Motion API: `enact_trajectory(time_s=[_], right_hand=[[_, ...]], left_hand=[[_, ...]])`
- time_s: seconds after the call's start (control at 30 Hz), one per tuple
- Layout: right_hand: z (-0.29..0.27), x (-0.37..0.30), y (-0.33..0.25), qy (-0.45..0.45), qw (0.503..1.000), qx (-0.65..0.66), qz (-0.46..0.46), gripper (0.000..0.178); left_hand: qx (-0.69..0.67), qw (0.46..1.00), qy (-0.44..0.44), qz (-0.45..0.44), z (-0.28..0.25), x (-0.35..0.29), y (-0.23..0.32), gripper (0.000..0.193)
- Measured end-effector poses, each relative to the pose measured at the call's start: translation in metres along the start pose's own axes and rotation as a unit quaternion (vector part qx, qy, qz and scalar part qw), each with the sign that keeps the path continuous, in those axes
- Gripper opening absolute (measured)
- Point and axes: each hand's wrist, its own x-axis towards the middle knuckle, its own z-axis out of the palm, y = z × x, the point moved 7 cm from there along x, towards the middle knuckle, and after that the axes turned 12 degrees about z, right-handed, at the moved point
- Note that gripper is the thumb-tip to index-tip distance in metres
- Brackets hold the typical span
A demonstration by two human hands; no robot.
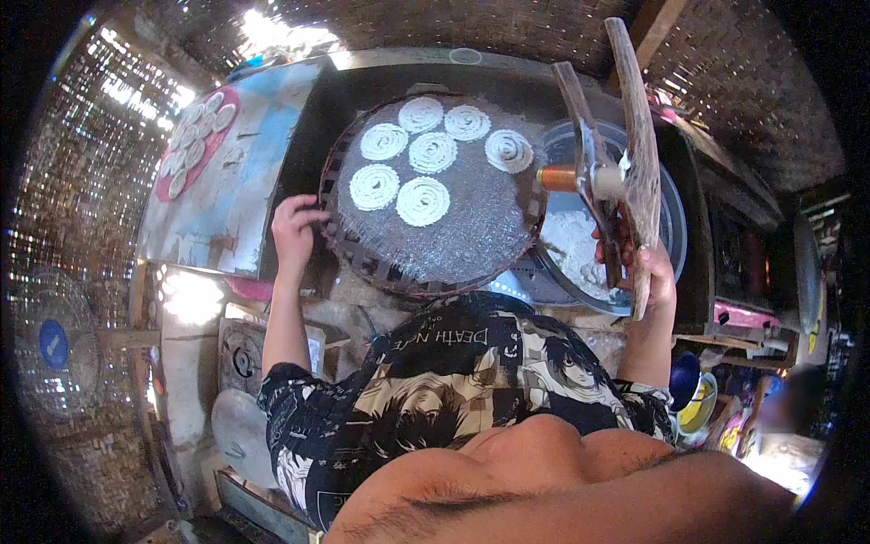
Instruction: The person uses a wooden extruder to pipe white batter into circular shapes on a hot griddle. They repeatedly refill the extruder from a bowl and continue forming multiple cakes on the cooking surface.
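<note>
My right hand (654, 272) is closed around the ends of a wooden press (642, 172) with two long rough handles. An orange-brown cylinder (556, 177) and a pale one sit crosswise between its handles. The press is raised over a large basin (675, 213) holding white dough or flour (575, 249). Several white spiral dough rounds (431, 152) lie on a round, dark mesh tray (471, 236), mostly toward its far side. Beside the tray's left rim is my left hand (295, 227), its fingers stretched out and the fingertips at the rim.
On the left, a pink round plate (222, 116) with more pale spirals lies on a blue-and-white board (263, 109). Woven walls (72, 218) enclose the space. A blue bowl (684, 374) and a yellow-lined tub (698, 408) stand at the lower right.
</note>
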Motion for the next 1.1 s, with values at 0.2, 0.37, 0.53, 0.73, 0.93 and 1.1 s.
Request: enact_trajectory(time_s=[0.2, 0.37, 0.53, 0.73, 0.93, 1.1], right_hand=[[0.066, 0.021, 0.019, -0.125, 0.988, 0.019, 0.083, 0.089], [0.085, 0.015, 0.062, -0.304, 0.924, 0.078, 0.217, 0.105], [0.069, 0.012, 0.031, -0.332, 0.920, 0.077, 0.195, 0.103], [0.050, 0.066, 0.002, -0.221, 0.954, -0.031, 0.202, 0.098], [0.041, 0.108, 0.005, -0.159, 0.950, -0.060, 0.261, 0.086], [0.053, 0.123, -0.001, -0.131, 0.946, -0.124, 0.270, 0.057]], left_hand=[[-0.803, 0.593, 0.042, -0.043, 0.025, 0.145, 0.127, 0.105], [-0.885, 0.423, -0.049, 0.187, 0.010, 0.215, 0.250, 0.118], [-0.898, 0.387, -0.054, 0.202, 0.010, 0.237, 0.259, 0.100], [-0.883, 0.467, 0.045, 0.026, 0.093, 0.259, 0.180, 0.070], [-0.966, 0.231, 0.064, -0.098, 0.155, 0.258, 0.125, 0.069], [-0.965, 0.231, 0.112, -0.046, 0.163, 0.250, 0.094, 0.074]])
